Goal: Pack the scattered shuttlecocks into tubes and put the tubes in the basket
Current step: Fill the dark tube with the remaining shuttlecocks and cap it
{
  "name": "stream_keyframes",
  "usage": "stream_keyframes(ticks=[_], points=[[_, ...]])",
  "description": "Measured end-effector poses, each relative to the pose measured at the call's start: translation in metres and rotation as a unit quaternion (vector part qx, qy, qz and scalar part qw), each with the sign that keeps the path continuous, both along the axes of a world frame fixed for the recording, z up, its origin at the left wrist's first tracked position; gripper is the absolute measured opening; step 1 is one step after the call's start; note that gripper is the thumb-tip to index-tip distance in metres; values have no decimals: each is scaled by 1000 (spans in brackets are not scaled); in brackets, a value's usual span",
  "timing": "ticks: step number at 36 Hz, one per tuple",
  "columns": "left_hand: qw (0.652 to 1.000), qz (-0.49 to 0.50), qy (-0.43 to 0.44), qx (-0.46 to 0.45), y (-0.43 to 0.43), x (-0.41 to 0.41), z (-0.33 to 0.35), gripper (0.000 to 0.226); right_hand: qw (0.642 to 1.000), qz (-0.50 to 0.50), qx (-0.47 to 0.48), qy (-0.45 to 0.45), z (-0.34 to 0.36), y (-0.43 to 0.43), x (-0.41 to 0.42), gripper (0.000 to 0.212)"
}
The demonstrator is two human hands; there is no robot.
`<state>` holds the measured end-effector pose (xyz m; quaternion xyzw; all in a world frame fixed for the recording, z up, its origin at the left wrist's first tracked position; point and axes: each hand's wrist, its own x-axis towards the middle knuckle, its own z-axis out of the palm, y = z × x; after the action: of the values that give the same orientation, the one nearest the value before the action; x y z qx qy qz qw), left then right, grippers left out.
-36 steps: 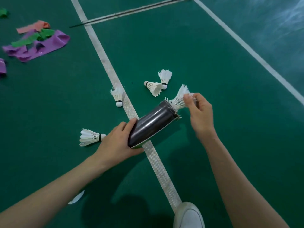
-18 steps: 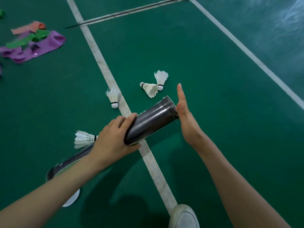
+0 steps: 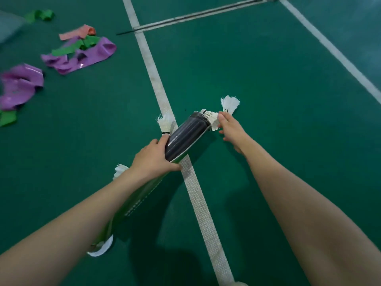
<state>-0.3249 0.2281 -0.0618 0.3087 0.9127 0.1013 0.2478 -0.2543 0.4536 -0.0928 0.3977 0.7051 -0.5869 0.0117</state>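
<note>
My left hand point(image 3: 154, 159) grips a long black and green tube point(image 3: 186, 134) that slants up to the right over the court floor. Just past the tube's open end my right hand point(image 3: 230, 129) pinches the feathers of a white shuttlecock point(image 3: 211, 119) lying on the floor. A second shuttlecock point(image 3: 229, 104) lies just beyond it. To the left of the tube, a third shuttlecock point(image 3: 164, 124) rests on the white line. Another shuttlecock point(image 3: 119, 170) shows partly behind my left wrist. No basket is in view.
A white court line point(image 3: 198, 195) runs under the tube toward my shoe at the bottom edge. Purple, green and pink bands point(image 3: 80, 50) lie in a heap at the left. A thin dark rod point(image 3: 198, 15) crosses the floor at the top.
My right hand left the tube's mouth, where its flat palm pressed, and reached out to pinch a shuttlecock on the floor. The view shifted, so everything sits further right.
</note>
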Motion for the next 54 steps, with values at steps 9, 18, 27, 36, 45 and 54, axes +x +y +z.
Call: stream_keyframes(ticks=[9, 18, 27, 36, 45, 54], points=[[1000, 21, -13, 4, -2, -1, -8, 95, 999, -33, 32, 9, -6, -10, -18, 37], [999, -46, -16, 15, -7, 21, -4, 104, 955, -176, 175, 160, 33, -14, 63, 19], [984, -148, -31, 95, 7, 72, 11, 98, 963, -92, 187, 171, 70, -24, 137, 28], [974, -178, -2, 140, 11, 97, 16, 97, 981, -64, 108, 149, 90, -35, 179, 67], [974, -178, 24, 137, 15, 87, 21, 96, 991, 43, -14, 127, 84, -20, 158, 92], [995, -85, -32, 38, 32, 44, 12, 92, 985, -115, 71, 105, 33, 5, 75, 29]])
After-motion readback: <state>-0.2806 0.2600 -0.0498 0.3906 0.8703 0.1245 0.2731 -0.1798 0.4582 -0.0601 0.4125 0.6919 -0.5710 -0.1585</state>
